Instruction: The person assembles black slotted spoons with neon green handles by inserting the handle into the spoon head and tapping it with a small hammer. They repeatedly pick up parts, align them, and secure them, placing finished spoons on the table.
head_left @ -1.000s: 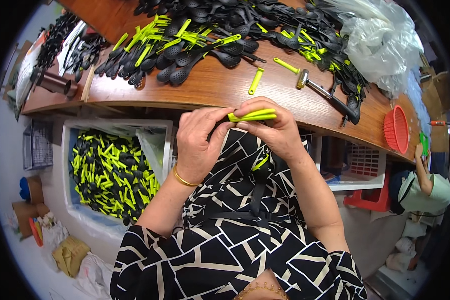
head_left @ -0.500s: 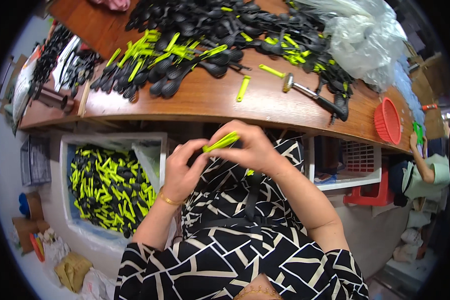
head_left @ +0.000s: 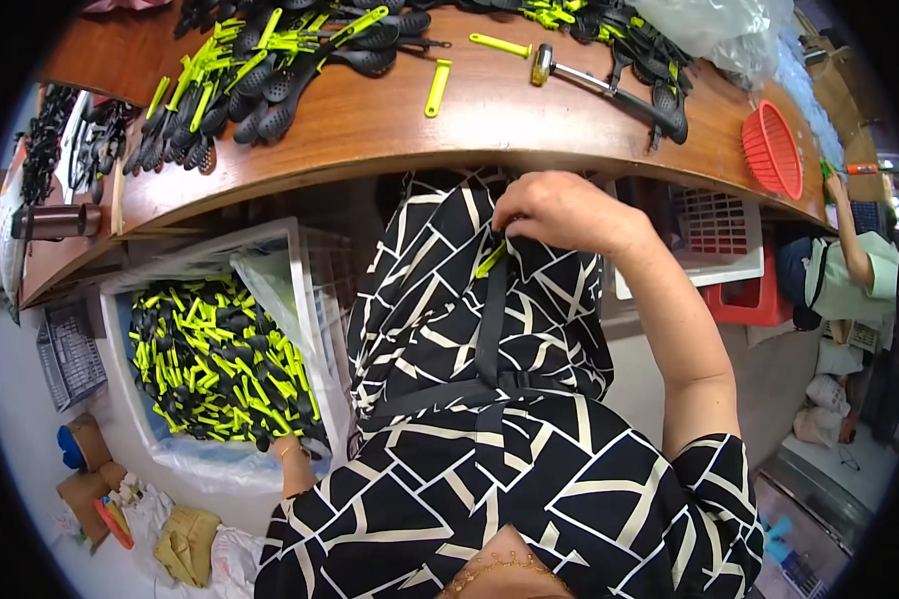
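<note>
My right hand (head_left: 559, 212) is over my lap, fingers curled and pressed together; whatever is in them, if anything, is hidden. Just below it a lime-green handle piece (head_left: 490, 262) lies on my patterned dress. My left hand (head_left: 286, 442) is at the near right corner of a white bin (head_left: 118, 339) on my left, its fingers small and hard to make out. Black kitchen utensils with lime-green handles (head_left: 215, 349) fill that bin. On the table (head_left: 370, 125) lie two loose lime-green handle pieces (head_left: 437, 90) and a hammer (head_left: 594, 82) with a dark grip.
Black slotted spoons (head_left: 275, 95) and lime handles are heaped along the table's far side. A red plastic basket (head_left: 771, 150) stands at the table's right end, with clear plastic bags (head_left: 719, 35) behind. Another person (head_left: 849, 262) sits at far right, near a red stool (head_left: 744, 299).
The lime-green piece that both hands held is gone from between them. My left hand has moved down left to the bin; my right has moved right and up. The view has shifted.
</note>
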A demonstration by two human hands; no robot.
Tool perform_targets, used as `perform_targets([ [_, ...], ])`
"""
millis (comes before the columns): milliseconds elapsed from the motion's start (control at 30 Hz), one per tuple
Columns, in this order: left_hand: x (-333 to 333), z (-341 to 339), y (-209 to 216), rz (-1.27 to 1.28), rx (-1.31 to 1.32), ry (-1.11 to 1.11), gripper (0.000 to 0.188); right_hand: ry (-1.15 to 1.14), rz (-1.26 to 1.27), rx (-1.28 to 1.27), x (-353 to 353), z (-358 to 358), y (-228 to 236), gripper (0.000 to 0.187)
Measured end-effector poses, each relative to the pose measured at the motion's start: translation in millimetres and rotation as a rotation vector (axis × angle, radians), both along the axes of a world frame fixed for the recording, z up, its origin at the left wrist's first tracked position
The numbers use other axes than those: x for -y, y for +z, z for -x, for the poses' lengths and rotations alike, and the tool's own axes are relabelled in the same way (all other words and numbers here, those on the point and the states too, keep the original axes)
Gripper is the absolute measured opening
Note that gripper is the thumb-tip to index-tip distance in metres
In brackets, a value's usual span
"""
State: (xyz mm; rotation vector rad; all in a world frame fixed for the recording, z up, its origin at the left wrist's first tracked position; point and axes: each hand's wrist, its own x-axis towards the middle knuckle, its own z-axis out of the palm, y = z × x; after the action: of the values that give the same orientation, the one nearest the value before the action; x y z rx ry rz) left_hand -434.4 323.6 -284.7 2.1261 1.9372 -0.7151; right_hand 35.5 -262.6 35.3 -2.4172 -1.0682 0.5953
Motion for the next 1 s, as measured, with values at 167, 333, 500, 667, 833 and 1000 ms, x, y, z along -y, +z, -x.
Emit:
perform_targets([
  [167,-27.7,-3.8,-4.7,-0.151,0.134,-0.125,0.045,0.197,0.153,0.150,-11.3,27.6,-52.0,0.020],
  [333,-43.2,-165.3,104.0,-0.617,0.793,-0.344,0.055,0.086,0.002,-0.001,-6.4,21.6,-56.9,0.020],
  [500,108.0,-387.9,271.1,-0.301,1.481,-0.856,0.038,-0.501,-0.834,-0.846,6.3,3.6,-25.8,0.019],
  [667,260.3,-513.0,333.3,0.159,1.652,-1.415,0.033,-0.647,-0.951,-0.464,12.8,-30.6,0.4,0.017],
  [833,345.5,-615.7,338.6,0.058,1.482,-1.708,0.026,-0.626,-0.573,0.207,41.8,-54.6,-1.6,0.010],
  [1000,383.7,-694.4,335.5,-0.038,1.325,-1.797,0.026,-0.456,-0.430,0.401,49.4,-57.7,2.1,0.012],
])
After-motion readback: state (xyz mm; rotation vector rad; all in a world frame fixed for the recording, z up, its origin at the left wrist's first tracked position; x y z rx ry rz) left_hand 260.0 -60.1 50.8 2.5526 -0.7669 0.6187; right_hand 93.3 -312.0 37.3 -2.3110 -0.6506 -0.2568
